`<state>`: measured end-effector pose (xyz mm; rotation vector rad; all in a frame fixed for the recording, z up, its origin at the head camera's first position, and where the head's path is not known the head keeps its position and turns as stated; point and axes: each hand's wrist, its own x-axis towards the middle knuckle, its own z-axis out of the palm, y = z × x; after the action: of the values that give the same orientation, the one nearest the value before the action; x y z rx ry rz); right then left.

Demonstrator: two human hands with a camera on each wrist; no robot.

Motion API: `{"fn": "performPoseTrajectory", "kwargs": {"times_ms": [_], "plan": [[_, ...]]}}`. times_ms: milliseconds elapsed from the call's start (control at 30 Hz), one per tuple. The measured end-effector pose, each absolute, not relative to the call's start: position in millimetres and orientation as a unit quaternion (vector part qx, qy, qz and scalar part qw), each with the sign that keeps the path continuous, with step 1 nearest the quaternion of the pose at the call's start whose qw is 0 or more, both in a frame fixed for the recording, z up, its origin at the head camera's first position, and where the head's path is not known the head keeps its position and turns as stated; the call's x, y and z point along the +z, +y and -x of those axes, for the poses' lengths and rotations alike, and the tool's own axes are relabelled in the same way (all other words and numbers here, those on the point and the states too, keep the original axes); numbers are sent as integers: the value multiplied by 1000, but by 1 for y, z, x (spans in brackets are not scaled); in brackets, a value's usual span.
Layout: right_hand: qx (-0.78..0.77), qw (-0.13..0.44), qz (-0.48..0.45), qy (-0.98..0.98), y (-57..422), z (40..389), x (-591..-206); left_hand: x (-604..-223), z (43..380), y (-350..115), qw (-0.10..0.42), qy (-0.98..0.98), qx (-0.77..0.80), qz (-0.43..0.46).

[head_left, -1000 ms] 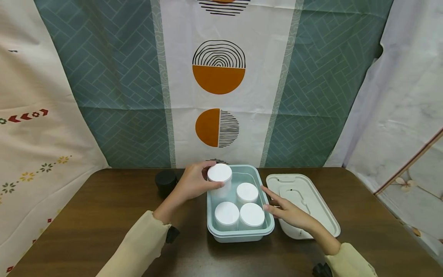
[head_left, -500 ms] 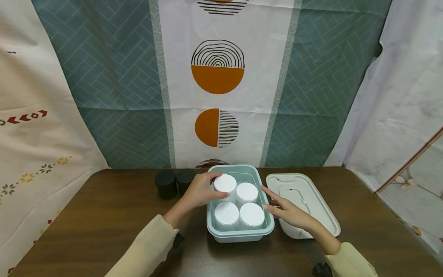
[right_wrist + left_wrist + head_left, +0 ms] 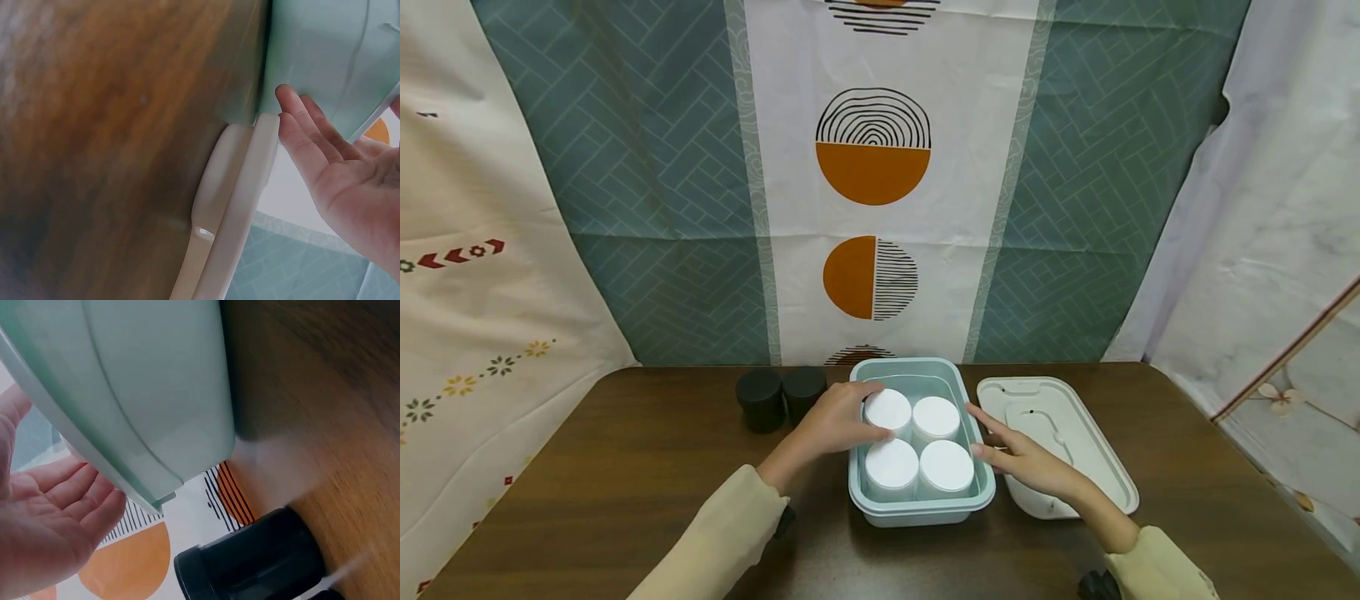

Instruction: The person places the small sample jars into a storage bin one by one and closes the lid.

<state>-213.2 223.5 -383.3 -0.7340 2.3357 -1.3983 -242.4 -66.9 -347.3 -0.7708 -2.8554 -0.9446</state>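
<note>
A pale blue-green plastic bin [image 3: 928,518] stands mid-table with several white-lidded jars inside. My left hand [image 3: 837,419] reaches over its left rim, thumb and fingers spread round the back-left jar [image 3: 889,410]. That jar stands upright beside the back-right jar [image 3: 936,417]. In front are two more, a front-left jar [image 3: 891,468] and a front-right jar [image 3: 946,468]. My right hand [image 3: 1022,456] lies at the bin's right side, its fingers straight along the outer wall and thumb at the rim. In the left wrist view the bin's wall hides the held jar.
A whitish lid [image 3: 1067,442] lies on the table right of the bin, under my right forearm. Two black jars, a left one [image 3: 761,402] and a right one [image 3: 803,390], stand at the back left. A patterned curtain [image 3: 880,208] hangs behind the table [image 3: 647,467].
My left hand has lowered the white-lidded jar into the bin's back left and brought it nearer to me, close behind the front-left jar. My right hand has stayed at the bin's right side.
</note>
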Motion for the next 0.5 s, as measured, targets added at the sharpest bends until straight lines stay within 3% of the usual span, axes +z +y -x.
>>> {"fn": "performPoseTrajectory", "kwargs": {"times_ms": [500], "plan": [[-489,160,257,818,223,212,-382,-342,252,-68,-71,-917,-262,293]]}}
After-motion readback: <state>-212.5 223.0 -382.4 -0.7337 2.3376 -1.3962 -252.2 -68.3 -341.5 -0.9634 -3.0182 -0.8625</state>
